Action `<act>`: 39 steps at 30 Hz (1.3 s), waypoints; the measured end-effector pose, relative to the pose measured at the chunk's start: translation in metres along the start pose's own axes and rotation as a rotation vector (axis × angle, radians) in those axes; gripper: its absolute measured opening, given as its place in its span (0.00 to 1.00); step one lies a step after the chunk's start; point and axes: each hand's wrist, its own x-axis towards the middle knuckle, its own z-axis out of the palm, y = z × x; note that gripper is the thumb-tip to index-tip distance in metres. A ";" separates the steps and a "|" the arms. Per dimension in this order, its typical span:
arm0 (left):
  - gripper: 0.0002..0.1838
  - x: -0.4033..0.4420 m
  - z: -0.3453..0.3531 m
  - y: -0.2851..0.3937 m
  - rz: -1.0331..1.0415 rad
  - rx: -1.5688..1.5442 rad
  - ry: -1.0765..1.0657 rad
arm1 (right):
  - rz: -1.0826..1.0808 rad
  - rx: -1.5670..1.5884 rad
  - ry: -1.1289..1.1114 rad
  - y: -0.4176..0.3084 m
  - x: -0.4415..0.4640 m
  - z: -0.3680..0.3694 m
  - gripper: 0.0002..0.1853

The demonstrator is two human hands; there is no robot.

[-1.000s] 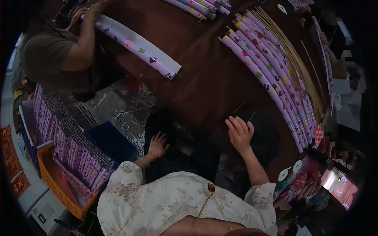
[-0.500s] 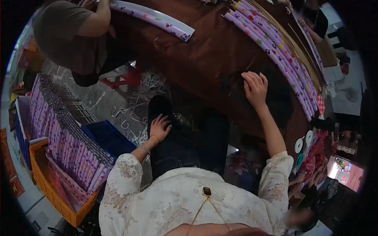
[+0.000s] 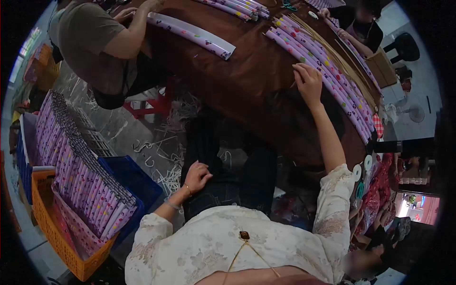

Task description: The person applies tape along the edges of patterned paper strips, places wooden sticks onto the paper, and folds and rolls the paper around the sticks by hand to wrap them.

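Note:
My left hand (image 3: 197,175) rests on my dark-trousered thigh, fingers loosely bent and holding nothing. Over the brown-covered table (image 3: 237,90), my right hand (image 3: 309,84) is open, palm down, its fingers slightly bent. A thin light line shows on the cover by its fingertips; what it is I cannot tell. Just beyond that hand lies a row of purple patterned rolls (image 3: 327,76), with thin brown sticks (image 3: 327,45) along their far side. Farther left, a partly unrolled purple sheet (image 3: 190,34) lies under a co-worker's hands.
At lower left, an orange crate (image 3: 66,242) and a blue crate (image 3: 137,175) stand by many upright patterned rolls (image 3: 85,175). White scraps (image 3: 168,180) litter the floor near a red stool (image 3: 154,107). Another person holds a long roll at upper right. White tape rolls (image 3: 357,172) hang at right.
The view has shifted. My right hand has moved farther over the table toward the rolls. My left hand's fingers, spread before, are now closer together and more bent on my thigh.

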 end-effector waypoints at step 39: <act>0.08 0.027 0.012 -0.021 -0.295 0.193 0.133 | 0.302 0.011 -0.225 0.116 0.075 0.155 0.09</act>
